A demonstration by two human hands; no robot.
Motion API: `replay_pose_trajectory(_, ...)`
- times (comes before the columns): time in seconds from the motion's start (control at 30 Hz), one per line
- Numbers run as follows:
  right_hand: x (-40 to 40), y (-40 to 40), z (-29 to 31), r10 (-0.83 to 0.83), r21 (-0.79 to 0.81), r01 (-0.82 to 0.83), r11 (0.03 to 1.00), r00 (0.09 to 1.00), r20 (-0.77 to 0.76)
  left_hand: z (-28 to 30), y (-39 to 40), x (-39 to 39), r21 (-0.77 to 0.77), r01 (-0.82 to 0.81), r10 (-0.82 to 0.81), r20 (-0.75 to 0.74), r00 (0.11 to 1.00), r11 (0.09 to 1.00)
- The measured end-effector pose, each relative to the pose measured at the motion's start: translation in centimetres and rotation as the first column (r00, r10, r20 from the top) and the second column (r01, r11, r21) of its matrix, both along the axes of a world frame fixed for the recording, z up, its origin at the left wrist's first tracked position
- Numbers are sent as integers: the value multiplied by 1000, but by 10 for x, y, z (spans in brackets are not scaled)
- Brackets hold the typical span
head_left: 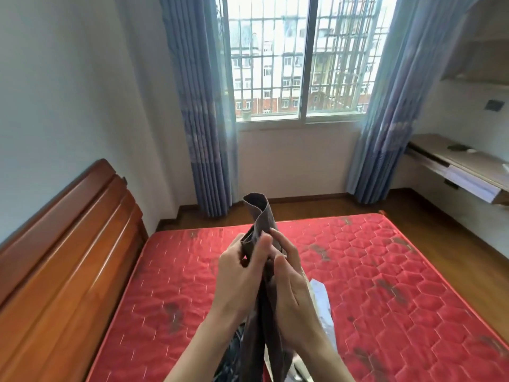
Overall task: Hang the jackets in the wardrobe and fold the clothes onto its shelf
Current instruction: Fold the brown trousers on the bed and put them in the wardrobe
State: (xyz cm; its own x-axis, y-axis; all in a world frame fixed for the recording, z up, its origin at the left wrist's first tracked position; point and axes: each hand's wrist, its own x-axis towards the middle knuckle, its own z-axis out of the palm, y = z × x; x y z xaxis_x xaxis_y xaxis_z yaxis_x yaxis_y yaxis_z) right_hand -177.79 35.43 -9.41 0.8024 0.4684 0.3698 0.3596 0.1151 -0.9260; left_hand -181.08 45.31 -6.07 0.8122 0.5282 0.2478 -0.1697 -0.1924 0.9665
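A dark grey garment (261, 213) is held up over the red mattress (371, 271), its top end curled above my fingers and the rest hanging down between my forearms. My left hand (239, 277) pinches its left edge near the top. My right hand (292, 282) grips it from the right, fingers touching the left hand. A white cloth (321, 299) lies on the mattress just right of my right wrist. A dark patterned cloth (231, 354) shows below my left forearm. No wardrobe is in view.
A wooden headboard (68, 257) runs along the left of the bed. Blue curtains (203, 119) flank a barred window (300, 59) ahead. A wall-mounted desk (462, 172) with a drawer sits at the right, above wooden floor (413, 216).
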Motion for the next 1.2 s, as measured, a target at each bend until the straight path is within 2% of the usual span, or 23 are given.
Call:
replay_pose_trajectory(0.1, 2, -12, -1, 15, 55, -15, 998, 1000, -3, 3, 3, -2, -21, 57, -56, 10, 998, 998)
replay_pose_trajectory(0.2, 18, -36, 3, -199, 53, 193, 980, 970, 140, 6, 11, 2, -132, 157, -155, 27, 988, 979)
replay_pose_trajectory(0.27, 43, -54, 3, -311, 15, 311, 950, 944, 115, 14, 8, 6, -173, 225, -224, 27, 974, 959)
replay_pose_trajectory(0.33, 72, -75, 8, -235, -37, 234, 972, 971, -44, 21, 1, 14, -161, 272, -271, 31, 962, 949)
replay_pose_trajectory(0.43, 109, -110, 16, 72, 53, -57, 997, 937, -342, 33, -17, 29, -142, 362, -363, 19, 932, 921)
replay_pose_trajectory(0.5, 124, -131, 24, 172, 61, -162, 985, 891, -420, 43, -31, 38, -141, 403, -408, -7, 913, 904)
replay_pose_trajectory(0.53, 131, -142, 27, 172, 70, -157, 985, 885, -432, 47, -38, 43, -151, 412, -419, -14, 908, 899)
replay_pose_trajectory(0.67, 159, -193, 40, 25, 125, 15, 992, 949, -314, 63, -64, 69, -115, 389, -396, -47, 917, 914)
replay_pose_trajectory(0.83, 206, -272, 72, -70, 5, 70, 998, 996, -57, 87, -122, 111, 28, 432, -422, -158, 892, 902)
replay_pose_trajectory(0.9, 235, -311, 85, -17, -77, 18, 997, 1000, 7, 101, -151, 132, 111, 471, -444, -201, 873, 875)
replay_pose_trajectory(1.03, 280, -384, 125, 148, -283, -134, 950, 989, 29, 127, -207, 175, 338, 475, -373, -324, 869, 813)
replay_pose_trajectory(1.13, 302, -418, 167, 248, -504, -174, 846, 965, 82, 145, -243, 195, 373, 484, -348, -375, 859, 792)
replay_pose_trajectory(1.2, 315, -439, 190, 293, -596, -141, 791, 942, 166, 155, -266, 209, 375, 483, -334, -396, 855, 791)
